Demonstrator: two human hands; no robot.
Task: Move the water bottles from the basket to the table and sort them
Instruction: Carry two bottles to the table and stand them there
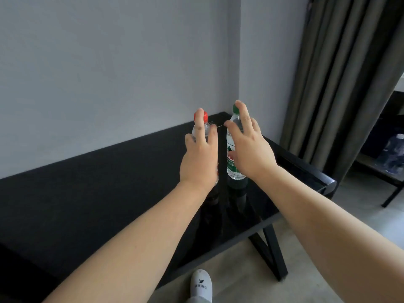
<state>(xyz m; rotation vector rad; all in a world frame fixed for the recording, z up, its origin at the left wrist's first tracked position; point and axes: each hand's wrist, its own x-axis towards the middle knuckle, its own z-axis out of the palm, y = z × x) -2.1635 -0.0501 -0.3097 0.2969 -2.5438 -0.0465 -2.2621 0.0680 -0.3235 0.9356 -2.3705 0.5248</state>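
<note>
Placing/sorting step: two bottles stand upright, side by side, at the far right end of the black glossy worktop [109, 193]. Left hand [200, 158] is spread-fingered over the red-capped bottle [205, 117], right hand [251, 149] likewise over the green-capped bottle [231, 169]. No grip on either; contact is possibly light, but the palms hide it. Both bottles are clear plastic, and the green one has a green-white label. Next: draw clear without tipping them, then fetch more. Basket out of view.
</note>
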